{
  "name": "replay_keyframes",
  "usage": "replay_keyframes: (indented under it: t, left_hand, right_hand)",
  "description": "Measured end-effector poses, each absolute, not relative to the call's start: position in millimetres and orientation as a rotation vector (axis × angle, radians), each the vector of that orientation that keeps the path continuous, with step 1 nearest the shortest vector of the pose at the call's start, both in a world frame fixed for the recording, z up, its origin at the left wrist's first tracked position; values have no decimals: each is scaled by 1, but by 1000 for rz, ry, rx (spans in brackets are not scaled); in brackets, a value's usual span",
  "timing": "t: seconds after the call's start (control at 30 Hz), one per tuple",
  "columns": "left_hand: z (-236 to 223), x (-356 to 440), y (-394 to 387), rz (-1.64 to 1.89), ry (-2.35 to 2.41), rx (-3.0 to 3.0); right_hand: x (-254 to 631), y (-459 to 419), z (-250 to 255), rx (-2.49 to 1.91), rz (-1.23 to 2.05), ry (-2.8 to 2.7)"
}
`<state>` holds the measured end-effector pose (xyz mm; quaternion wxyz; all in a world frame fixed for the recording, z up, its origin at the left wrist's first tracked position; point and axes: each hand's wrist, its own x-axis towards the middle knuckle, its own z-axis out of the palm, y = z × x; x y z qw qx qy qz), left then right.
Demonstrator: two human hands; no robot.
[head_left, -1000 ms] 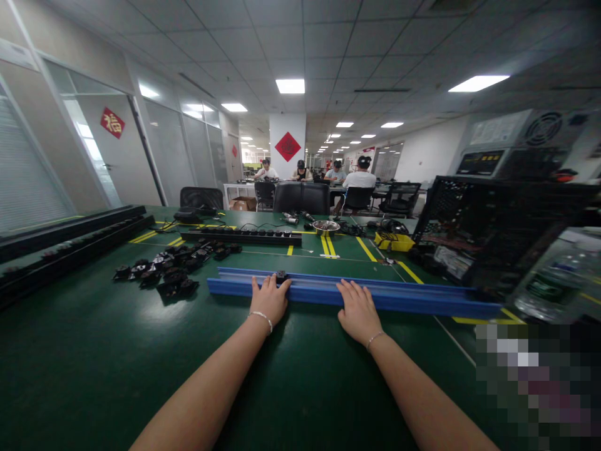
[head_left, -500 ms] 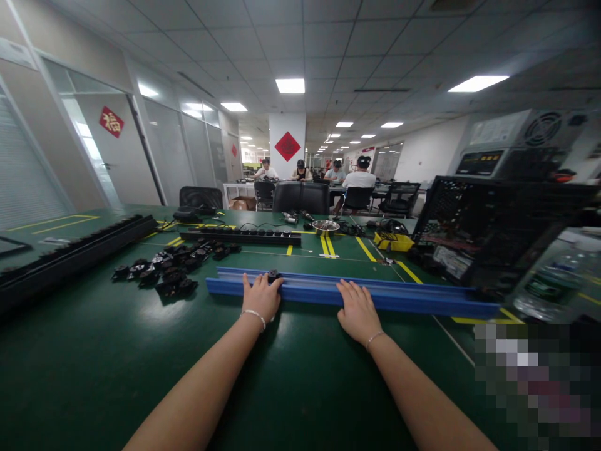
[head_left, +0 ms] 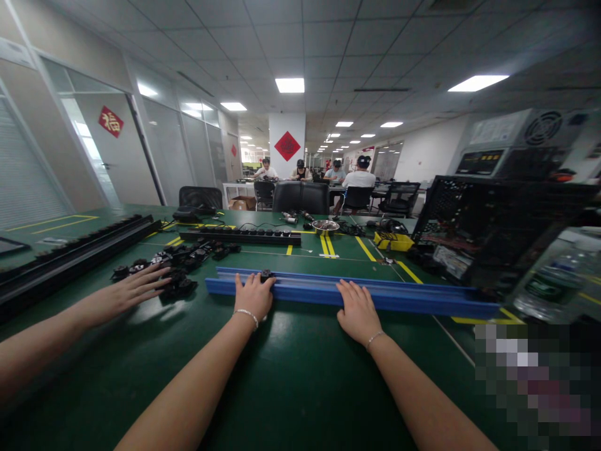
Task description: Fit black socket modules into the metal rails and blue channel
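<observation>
A long blue channel rail lies across the green table in front of me. My left hand is near its left end, thumb and fingers over the near wall, closed about a small black part that sits in the channel. The fingers hide much of this part. Farther right, my right hand holds the rail's near edge, with its fingers hooked over the top. A co-worker's hand, fingers spread, reaches in from the left over a pile of black parts.
Long black rails lie at the left. A shorter black rail with round pieces, a metal bowl and a yellow tray are farther back. An opened computer case and a plastic bottle stand at the right.
My left hand has slid left along the blue rail together with the small black part. My right hand has stayed put. A co-worker's hand has come in from the left.
</observation>
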<state>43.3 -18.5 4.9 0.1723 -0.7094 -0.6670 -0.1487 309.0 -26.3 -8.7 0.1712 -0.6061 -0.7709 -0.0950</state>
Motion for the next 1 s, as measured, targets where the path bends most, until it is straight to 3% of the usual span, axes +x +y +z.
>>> replay_keyframes:
  t: [1.0]
  left_hand:
    - [14, -14, -15, -265, -2048, -1917]
  right_hand:
    - [309, -26, -11, -1714, -301, -2176]
